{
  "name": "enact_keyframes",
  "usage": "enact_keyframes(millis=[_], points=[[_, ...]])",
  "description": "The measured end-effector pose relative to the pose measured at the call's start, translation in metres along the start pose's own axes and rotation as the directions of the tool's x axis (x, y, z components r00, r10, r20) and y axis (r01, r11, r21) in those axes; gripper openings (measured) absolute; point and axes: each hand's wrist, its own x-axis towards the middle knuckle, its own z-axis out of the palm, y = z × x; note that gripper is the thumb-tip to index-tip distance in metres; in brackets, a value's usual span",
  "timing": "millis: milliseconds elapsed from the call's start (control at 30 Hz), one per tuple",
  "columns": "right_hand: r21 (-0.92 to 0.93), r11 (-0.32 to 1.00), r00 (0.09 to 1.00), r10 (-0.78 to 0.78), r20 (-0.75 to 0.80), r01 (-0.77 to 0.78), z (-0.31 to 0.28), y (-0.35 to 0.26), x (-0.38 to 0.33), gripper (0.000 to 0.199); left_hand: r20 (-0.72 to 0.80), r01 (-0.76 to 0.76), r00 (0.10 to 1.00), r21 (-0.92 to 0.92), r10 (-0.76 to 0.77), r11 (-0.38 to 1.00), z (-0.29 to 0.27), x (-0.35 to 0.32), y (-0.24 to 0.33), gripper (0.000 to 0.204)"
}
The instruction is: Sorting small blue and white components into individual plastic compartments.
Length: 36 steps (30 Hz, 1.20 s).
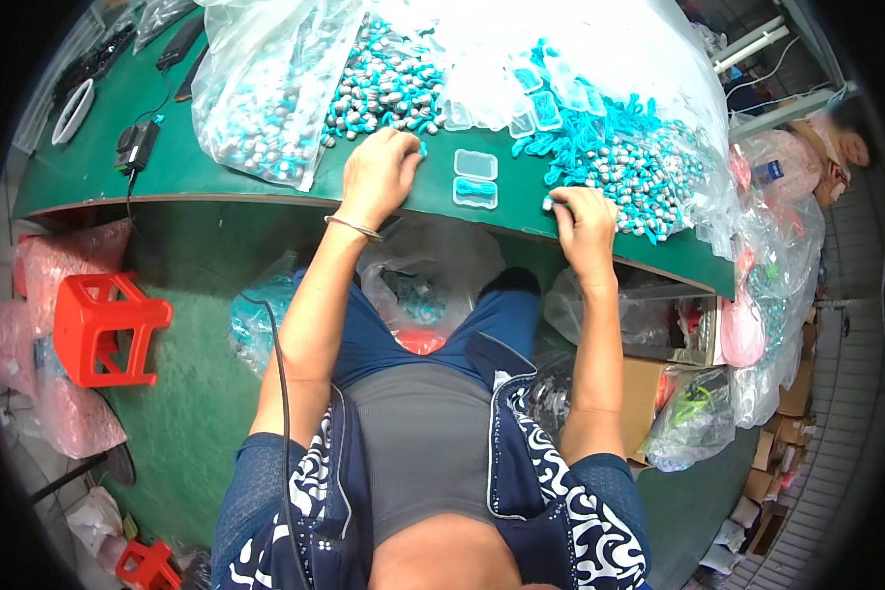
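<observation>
A small clear plastic case [475,193] lies open at the table's near edge, a coiled teal cord in its lower half. To its left my left hand [376,179] is closed in a pinch, with a bit of teal at the fingertips. Beyond that hand is a pile of silver-grey pieces with teal cords [388,84]. On the right, my right hand [588,228] pinches a small silver-grey piece [549,204] between thumb and finger. It is beside a second heap of similar corded pieces [644,177]. Several clear cases [546,110] lie by the teal cords.
A clear bag of corded pieces [265,118] lies on the green table [88,182]. A small black device [136,146] with a cable stands at the left. A red stool [108,329] is on the floor at left; a cardboard box [641,398] and filled bags are at right.
</observation>
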Motion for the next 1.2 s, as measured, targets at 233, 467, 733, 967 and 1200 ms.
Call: enact_keyframes(millis=[233,467,733,967,1200], points=[[-0.026,0.999,1.000,0.023,0.013,-0.022,0.014,-0.017,0.000,0.018,0.026,-0.035,0.999,-0.251,0.043,0.967,-0.002,-0.010,0.019,0.012],[0.419,0.893,0.985,0.170,0.028,-0.166,0.021,-0.046,0.010,0.019,0.117,-0.132,0.980,-0.234,0.162,0.963,-0.010,-0.014,0.048,0.014],[0.276,0.953,0.992,-0.127,-0.002,0.123,0.039,-0.052,0.025,0.014,0.175,-0.225,0.958,-0.044,0.229,0.973,0.002,-0.013,0.051,0.011],[0.295,0.955,0.999,-0.027,-0.016,0.031,0.044,-0.052,0.018,0.011,0.181,-0.295,0.941,0.028,0.285,0.955,0.001,-0.012,0.054,0.010],[0.197,0.980,0.999,-0.029,-0.036,0.035,0.041,-0.055,0.015,0.010,0.130,-0.233,0.962,-0.069,0.241,0.970,0.001,-0.015,0.058,0.017]])
